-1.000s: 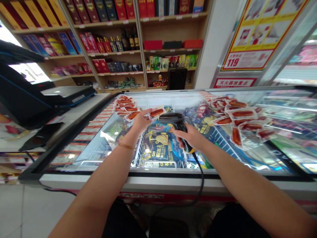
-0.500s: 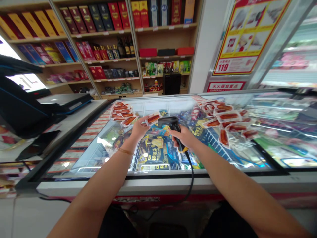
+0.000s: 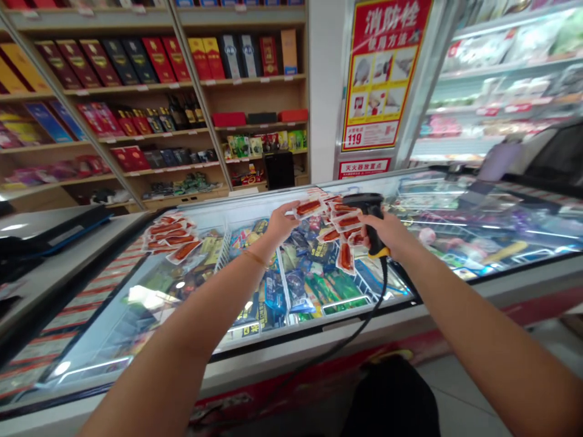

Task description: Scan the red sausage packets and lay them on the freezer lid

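Between the fingers of my left hand (image 3: 283, 222) is a packaged sausage (image 3: 310, 208), a reddish-brown stick in a clear, pale-edged wrapper. My right hand (image 3: 392, 233) is wrapped round the grip of a black barcode scanner (image 3: 364, 199) with a yellow base and a hanging cable (image 3: 380, 297). A pile of packaged sausages (image 3: 346, 221) lies on the freezer's glass top beside and partly behind the scanner. Another pile of packaged sausages (image 3: 170, 235) rests on the glass at the left, apart from both hands.
Under the glass of the chest freezer (image 3: 319, 331) are baskets of bagged frozen goods. A counter with a dark scale-like device (image 3: 64, 227) stands at the left. Shelves (image 3: 255, 79) of boxes and bottles are behind, beside a red-yellow poster (image 3: 382, 79). A purple bottle-like object (image 3: 501, 159) appears at the right.
The view has turned to the right. My left hand has carried the packaged sausage from near the left pile toward the right pile, and the scanner has moved right to beside that pile.
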Demonstrator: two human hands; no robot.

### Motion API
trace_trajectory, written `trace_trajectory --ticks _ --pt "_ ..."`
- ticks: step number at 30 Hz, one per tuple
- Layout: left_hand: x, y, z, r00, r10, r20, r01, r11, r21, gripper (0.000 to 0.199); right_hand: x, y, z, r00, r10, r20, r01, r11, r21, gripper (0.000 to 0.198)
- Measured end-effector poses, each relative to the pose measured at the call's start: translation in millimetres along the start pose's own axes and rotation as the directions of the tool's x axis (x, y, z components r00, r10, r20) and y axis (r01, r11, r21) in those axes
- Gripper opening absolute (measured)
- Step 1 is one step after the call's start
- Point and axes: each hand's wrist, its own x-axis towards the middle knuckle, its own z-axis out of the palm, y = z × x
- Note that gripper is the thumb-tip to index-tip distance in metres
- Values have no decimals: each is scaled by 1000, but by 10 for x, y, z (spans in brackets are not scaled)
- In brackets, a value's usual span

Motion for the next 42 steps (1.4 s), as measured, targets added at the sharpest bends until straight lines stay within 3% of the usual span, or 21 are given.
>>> trace_trajectory --ticks 3,6,9,12,14,17,23,27,30,33,35,37,42 --pt "202 26 559 992 78 101 -81 996 26 69 64 -1 -264 997 24 -71 -21 999 45 16" --pt "324 7 962 965 174 199 -201 971 127 65 84 33 -373 994 48 -103 -40 996 82 15" --pt "364 -9 1134 919 312 241 -377 876 300 62 91 88 -371 992 73 -105 -65 995 73 16" --pt "329 -15 1070 899 387 206 -438 783 440 57 103 139 -297 994 68 -91 -63 996 65 15" --pt "270 -39 902 912 381 153 -403 762 507 49 109 158 -212 995 64 -76 -59 996 62 14" --pt "130 -140 465 942 331 52 -297 754 586 41 103 163 -14 998 46 -39 -44 997 56 14" --pt "-301 -383 -819 952 218 -214 12 674 738 42 60 136 650 994 21 109 -28 998 59 14" --pt "-633 -358 -1613 891 120 -438 309 547 778 47 -9 114 1208 979 38 202 -54 996 75 13" --pt "-857 -325 -2044 777 56 -627 531 479 700 47 -113 145 1584 961 61 269 -89 992 95 14" --pt "-1020 -370 -2325 677 36 -735 639 468 611 46 -229 266 1845 942 86 326 -128 986 110 15" --pt "-1078 -429 -2439 651 -10 -759 676 463 573 47 -288 383 1933 929 90 359 -132 987 94 15" --pt "-1098 -486 -2503 655 -55 -754 692 443 569 47 -324 500 1957 918 80 388 -109 992 56 15" --pt "-1072 -568 -2560 720 -88 -688 663 382 644 42 -342 662 1876 914 37 403 -20 999 -45 21"
